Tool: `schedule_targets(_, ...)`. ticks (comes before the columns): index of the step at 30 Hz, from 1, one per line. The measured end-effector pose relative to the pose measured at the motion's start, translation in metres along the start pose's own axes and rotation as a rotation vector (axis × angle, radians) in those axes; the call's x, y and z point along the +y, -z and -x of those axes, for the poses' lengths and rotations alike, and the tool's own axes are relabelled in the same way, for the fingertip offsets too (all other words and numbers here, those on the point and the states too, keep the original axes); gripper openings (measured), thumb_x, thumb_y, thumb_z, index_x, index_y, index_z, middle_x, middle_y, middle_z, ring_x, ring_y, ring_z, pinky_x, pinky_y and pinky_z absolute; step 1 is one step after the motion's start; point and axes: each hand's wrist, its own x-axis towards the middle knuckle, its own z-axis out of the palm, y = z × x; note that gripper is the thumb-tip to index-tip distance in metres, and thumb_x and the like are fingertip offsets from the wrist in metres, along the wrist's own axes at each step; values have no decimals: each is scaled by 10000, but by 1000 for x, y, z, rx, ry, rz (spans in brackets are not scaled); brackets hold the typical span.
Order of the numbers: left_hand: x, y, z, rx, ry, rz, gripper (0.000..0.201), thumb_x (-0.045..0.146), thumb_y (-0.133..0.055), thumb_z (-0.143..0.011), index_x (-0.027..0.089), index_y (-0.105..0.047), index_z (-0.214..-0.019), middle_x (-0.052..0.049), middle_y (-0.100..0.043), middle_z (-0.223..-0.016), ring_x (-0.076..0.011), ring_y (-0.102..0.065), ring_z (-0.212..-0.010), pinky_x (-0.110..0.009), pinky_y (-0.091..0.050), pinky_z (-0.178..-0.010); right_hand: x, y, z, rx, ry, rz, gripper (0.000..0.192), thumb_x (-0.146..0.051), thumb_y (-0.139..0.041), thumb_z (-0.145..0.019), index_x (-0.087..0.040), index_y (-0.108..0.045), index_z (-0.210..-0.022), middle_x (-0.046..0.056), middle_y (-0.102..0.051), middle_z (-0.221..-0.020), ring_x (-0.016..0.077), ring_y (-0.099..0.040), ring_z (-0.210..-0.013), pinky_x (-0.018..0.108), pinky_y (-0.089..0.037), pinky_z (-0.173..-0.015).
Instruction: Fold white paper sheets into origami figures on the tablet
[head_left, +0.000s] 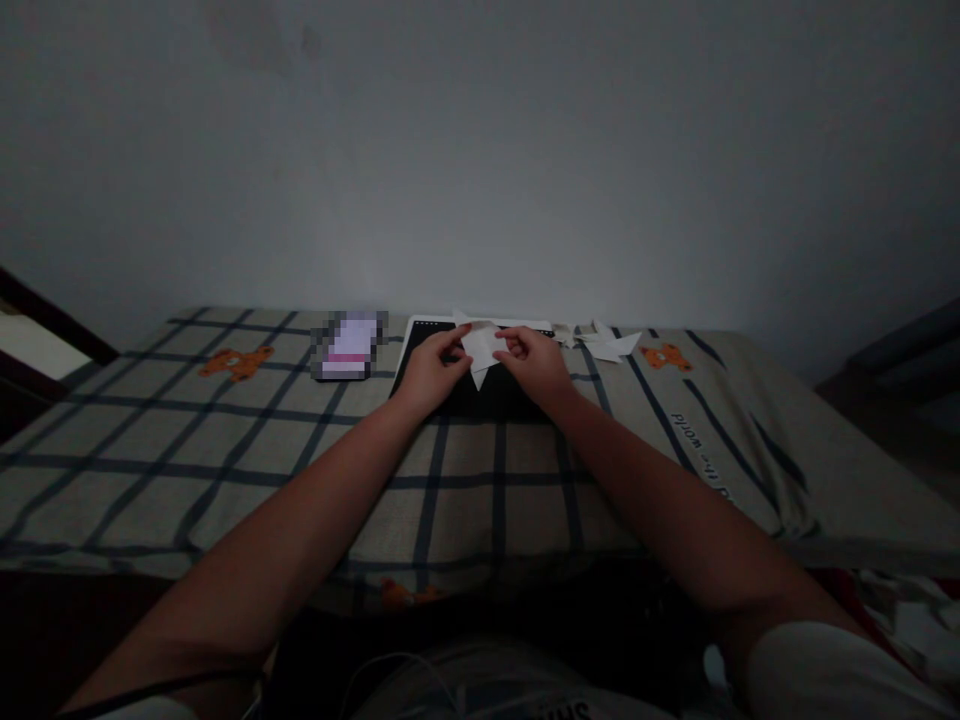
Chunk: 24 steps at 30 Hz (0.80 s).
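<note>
Both hands pinch white folded paper [482, 347], left hand [433, 371] and right hand [534, 364] at opposite edges, keeping it taut above dark board [480, 395].

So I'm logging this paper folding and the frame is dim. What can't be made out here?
- Head view: the folds of the white paper piece are partly covered by the left hand and right hand.
- The phone is pixelated.
- The paper scraps are too small.

bare forearms, short white sleeve at right shoulder, pale printed shirt (lettering unreadable), thin white cable
</note>
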Motion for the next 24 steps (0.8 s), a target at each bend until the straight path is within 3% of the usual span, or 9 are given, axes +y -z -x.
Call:
schedule_targets(7, 5, 0, 1, 16, -7, -25, 449, 138, -613, -733, 153, -575, -1181, -89, -599, -1070, -97, -601, -754, -240, -493, -716, 1, -4, 0, 75, -30, -32, 239, -195, -627, -694, -156, -617, -930, 32, -611, -771, 133, -544, -666, 277, -447, -665)
schedule_targets(14, 0, -3, 0, 37, -45, 29, 469, 140, -612, -732, 153, -565, -1199, -68, -610, -986, -91, -586, -719, -235, -496, -691, 3, -4, 0, 115, -121, -9, 99, -244, -645, -692, -165, -602, -732, -3, -584, -650, 126, -525, -594, 270, -427, -616)
schedule_targets(20, 4, -2, 1, 82, 1, 63, 493, 116, -637, -700, 118, -572, -1189, -108, -631, -1076, -122, -610, -797, -291, -490, -809, 0, 0, -1, 124, 182, 153, 65, -196, -604, -755, -161, -655, -775, 40, -564, -764, 154, -526, -719, 288, -422, -677)
schedule_targets(24, -3, -4, 0, 51, 41, 237, 581, 122, -647, -692, 118, -514, -1258, -123, -627, -1128, -168, -611, -948, -335, -462, -902, -4, 4, 0, 102, 314, 339, 122, -183, -547, -811, -164, -662, -774, 63, -574, -788, 186, -519, -809, 318, -404, -750)
